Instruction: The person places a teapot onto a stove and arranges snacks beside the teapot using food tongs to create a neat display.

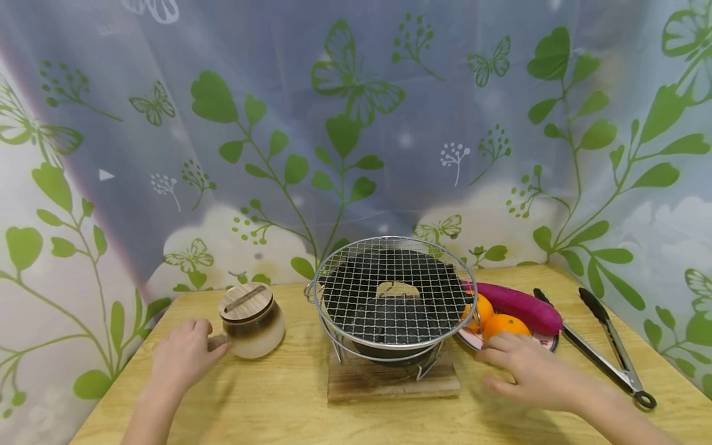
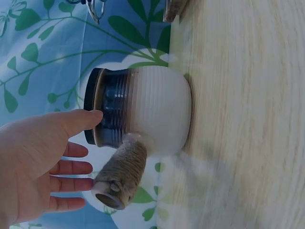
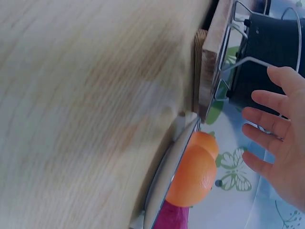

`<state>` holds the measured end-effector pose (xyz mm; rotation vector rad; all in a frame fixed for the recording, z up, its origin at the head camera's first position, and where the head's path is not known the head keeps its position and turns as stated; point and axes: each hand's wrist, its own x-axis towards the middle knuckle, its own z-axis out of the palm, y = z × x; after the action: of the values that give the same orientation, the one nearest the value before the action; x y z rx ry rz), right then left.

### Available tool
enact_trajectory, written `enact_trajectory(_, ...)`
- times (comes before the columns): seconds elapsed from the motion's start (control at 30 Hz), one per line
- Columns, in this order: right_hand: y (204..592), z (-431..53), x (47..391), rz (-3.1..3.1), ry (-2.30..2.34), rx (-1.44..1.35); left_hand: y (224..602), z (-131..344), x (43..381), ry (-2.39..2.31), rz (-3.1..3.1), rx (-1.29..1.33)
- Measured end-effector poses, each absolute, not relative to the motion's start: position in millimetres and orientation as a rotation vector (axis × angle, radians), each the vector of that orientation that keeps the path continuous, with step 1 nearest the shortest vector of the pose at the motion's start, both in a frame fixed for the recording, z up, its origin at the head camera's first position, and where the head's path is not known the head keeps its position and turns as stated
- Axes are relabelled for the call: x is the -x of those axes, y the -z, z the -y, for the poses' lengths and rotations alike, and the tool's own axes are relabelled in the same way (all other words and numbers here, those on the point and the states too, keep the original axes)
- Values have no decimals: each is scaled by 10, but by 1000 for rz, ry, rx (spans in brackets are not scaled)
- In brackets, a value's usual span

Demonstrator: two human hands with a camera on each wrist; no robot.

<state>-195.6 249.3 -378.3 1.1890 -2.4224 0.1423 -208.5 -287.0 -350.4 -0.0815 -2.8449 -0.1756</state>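
Note:
My left hand (image 1: 183, 355) hovers beside a brown and cream ceramic pot (image 1: 257, 339) with a wooden lid (image 1: 245, 301). In the left wrist view its fingers are extended near the pot's rope-wrapped side handle (image 2: 125, 169); whether a fingertip touches is hard to tell. My right hand (image 1: 528, 374) hangs in front of a plate (image 1: 470, 340) at the right, holding nothing. Two oranges (image 1: 505, 325) and a long purple vegetable (image 1: 514, 306), perhaps an eggplant, lie on that plate. The right fingers are spread and slightly bent in the right wrist view.
A round wire grill rack (image 1: 389, 343) tops a black stove (image 1: 384, 309) in a wire stand, on a wooden board (image 1: 389, 390). Black-tipped metal tongs (image 1: 614, 346) lie spread at the right. A patterned curtain (image 1: 356, 154) hangs behind the wooden table (image 1: 278, 408).

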Motion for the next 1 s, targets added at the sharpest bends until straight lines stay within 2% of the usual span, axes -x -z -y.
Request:
enact_trajectory(0.47,3848,-2293,1913,2445,-142,-1255,3594,2936,2141,155,2917,18)
enact_trajectory(1.0,3929,-2147,1923,2467,-113,-1344,3706,2925,2253,135,2914,70)
